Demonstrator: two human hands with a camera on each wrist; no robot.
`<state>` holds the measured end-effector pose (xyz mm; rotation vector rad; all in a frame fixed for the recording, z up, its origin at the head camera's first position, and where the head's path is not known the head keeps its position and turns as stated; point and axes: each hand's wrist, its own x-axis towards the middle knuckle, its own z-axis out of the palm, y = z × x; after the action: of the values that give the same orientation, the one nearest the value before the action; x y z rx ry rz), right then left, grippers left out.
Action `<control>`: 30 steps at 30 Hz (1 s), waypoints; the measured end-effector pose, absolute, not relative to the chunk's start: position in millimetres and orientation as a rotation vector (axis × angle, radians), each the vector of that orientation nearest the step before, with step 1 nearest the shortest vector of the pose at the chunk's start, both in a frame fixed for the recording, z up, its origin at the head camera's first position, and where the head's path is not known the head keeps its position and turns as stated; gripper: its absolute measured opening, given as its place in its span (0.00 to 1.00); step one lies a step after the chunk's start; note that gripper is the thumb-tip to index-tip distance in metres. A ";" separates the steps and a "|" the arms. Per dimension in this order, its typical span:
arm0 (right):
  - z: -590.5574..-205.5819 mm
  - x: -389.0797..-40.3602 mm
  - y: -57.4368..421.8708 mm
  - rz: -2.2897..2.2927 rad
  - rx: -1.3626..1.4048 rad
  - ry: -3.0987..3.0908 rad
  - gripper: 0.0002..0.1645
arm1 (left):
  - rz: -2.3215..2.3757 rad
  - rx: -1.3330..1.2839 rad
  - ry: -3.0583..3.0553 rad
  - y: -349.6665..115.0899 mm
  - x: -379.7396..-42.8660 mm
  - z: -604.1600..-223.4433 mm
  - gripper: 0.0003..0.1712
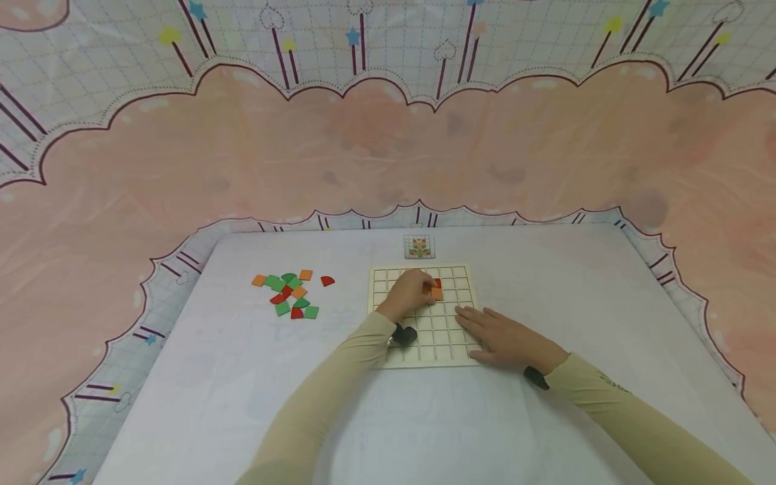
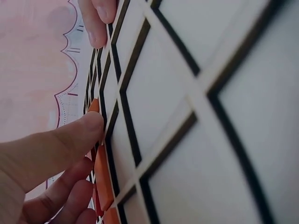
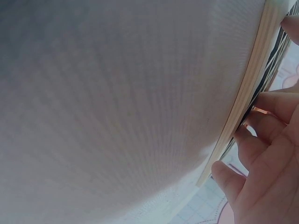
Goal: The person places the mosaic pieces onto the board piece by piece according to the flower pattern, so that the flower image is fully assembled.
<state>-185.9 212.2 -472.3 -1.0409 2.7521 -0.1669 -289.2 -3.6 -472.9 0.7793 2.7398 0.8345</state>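
Note:
A pale wooden grid board lies on the white table. Over its upper middle, my left hand bends thumb and fingers about an orange square tile. A red piece adjoins that tile on its far side. From the left wrist, the thumb meets the grid beside orange tiles, with the other fingers curled below it; the exact contact is partly hidden. My right hand rests with extended fingers on the board's right edge. In the right wrist view its fingers lie along the board's wooden side.
Left of the board, loose green, orange and red tiles lie in a cluster, one red quarter-round piece slightly apart. A small pattern card lies beyond the board's far edge. A patterned cloth hangs behind the table.

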 end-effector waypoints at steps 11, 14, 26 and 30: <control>-475.4 -186.2 212.5 -0.171 -1.033 2.751 0.41 | 0.850 0.715 2.752 -9.6 -287.6 -476.5 0.16; -475.9 -186.4 213.0 -0.171 -1.044 2.756 0.41 | 0.871 0.702 2.751 -10.6 -287.4 -476.8 0.13; -476.5 -186.7 213.7 -0.155 -1.051 2.763 0.41 | 0.898 0.738 2.770 -10.3 -286.7 -476.2 0.10; -476.4 -185.7 212.9 -0.158 -1.048 2.765 0.41 | 0.970 0.743 2.744 -17.0 -286.0 -472.2 0.11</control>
<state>-185.7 212.9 -476.4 -1.0485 2.7646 -0.1580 -286.0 -17.0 -472.2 0.7427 2.7438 0.9699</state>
